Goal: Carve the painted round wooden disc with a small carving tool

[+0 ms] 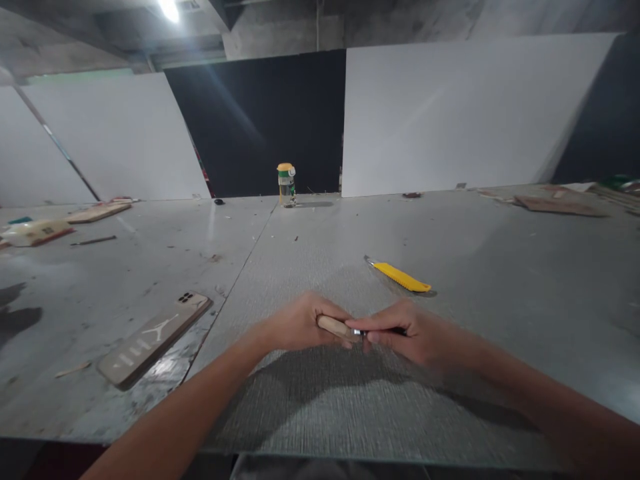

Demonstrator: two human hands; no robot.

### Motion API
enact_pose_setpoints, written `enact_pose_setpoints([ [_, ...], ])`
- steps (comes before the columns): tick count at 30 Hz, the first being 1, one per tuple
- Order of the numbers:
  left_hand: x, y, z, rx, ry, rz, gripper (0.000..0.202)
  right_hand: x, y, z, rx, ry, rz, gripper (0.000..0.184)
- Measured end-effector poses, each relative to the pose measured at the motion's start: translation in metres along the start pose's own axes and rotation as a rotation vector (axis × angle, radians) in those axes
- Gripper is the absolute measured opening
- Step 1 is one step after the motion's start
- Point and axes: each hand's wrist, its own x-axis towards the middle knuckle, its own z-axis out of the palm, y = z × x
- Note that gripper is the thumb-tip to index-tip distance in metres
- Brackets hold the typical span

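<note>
My left hand [299, 323] is closed round a short, pale wooden piece [334, 326] with a rounded end. Its other end meets a small tool with a shiny metal tip [357, 332], which is pinched in the fingers of my right hand [407, 331]. Most of that tool is hidden by the fingers, so its exact kind does not show; a dark part appears between them. Both hands are just above the table, close together. Beyond my right hand lies a yellow utility knife [401, 277] with its metal end pointing up and left.
A phone in a case [155, 340] lies to the left on the grey table [320, 407]. A bottle with a yellow lid [287, 185] stands at the back. Wood scraps [557, 205] lie far right; a plastic packet [37, 232] and a thin stick [93, 241] are left.
</note>
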Motion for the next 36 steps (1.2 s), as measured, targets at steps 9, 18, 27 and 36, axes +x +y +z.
enact_pose_setpoints([
  [9, 0.000, 0.003, 0.002, -0.001, 0.041, 0.001, 0.027, 0.001, 0.003, 0.000, 0.003, -0.041, -0.008, 0.037],
  [18, 0.000, 0.002, 0.004, -0.002, 0.061, 0.014, 0.024, 0.000, 0.006, 0.004, 0.064, -0.040, 0.053, 0.036],
  [27, 0.000, 0.002, 0.004, 0.017, 0.058, 0.016, 0.027, 0.001, 0.001, 0.005, 0.022, 0.004, 0.005, 0.036],
  [36, 0.000, -0.001, 0.004, 0.065, 0.103, 0.030, 0.026, 0.002, -0.001, 0.011, 0.042, 0.100, 0.008, 0.037],
])
